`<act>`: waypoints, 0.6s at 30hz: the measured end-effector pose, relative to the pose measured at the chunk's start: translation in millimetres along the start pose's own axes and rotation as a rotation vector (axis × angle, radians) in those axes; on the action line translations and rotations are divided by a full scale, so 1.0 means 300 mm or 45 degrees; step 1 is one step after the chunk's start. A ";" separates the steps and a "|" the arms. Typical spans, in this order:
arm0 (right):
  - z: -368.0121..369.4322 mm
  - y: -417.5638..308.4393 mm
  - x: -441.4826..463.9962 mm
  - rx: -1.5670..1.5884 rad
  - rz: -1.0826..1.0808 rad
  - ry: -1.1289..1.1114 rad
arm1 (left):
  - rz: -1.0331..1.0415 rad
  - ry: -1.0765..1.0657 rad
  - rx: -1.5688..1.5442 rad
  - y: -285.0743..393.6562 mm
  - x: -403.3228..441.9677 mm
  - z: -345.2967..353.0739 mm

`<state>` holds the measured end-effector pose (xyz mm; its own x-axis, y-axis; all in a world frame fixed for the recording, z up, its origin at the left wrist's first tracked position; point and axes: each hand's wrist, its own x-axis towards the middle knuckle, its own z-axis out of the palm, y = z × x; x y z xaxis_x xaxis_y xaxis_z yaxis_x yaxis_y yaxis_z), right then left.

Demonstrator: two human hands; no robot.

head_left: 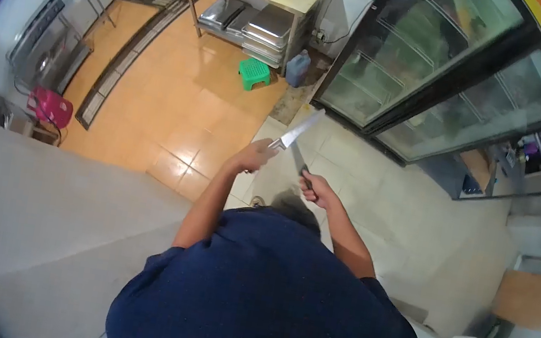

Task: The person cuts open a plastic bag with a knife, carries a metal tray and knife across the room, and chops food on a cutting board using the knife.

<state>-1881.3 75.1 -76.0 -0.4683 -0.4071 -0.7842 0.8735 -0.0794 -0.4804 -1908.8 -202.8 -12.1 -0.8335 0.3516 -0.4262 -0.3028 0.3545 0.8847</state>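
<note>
Navy T-shirt fabric (272, 290) spreads nearest, and beyond it the person's left hand (254, 157) grips a bright-bladed knife (302, 129) while the right hand (317, 190) is wrapped around a dark-handled knife (298, 159). Both blades cross above pale floor tiles (344, 176); whether they touch cannot be told.

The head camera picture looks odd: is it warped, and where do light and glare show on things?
Head view: strongly warped, corners black, glass-door fridge slanting; head view: glare spots on the orange floor tiles; head view: the long knife in the left hand looks bright, the other knife in the right hand greyer.
</note>
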 end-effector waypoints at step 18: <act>0.325 -0.665 0.617 -1.935 -1.042 0.627 | -0.260 0.130 -0.917 0.059 0.249 -0.678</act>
<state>-2129.3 -73.1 -87.0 -0.9151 -0.3946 -0.0825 -0.3197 0.8350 -0.4478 -2070.3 -346.4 10.1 -0.7566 0.2451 -0.6062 -0.6538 -0.2624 0.7097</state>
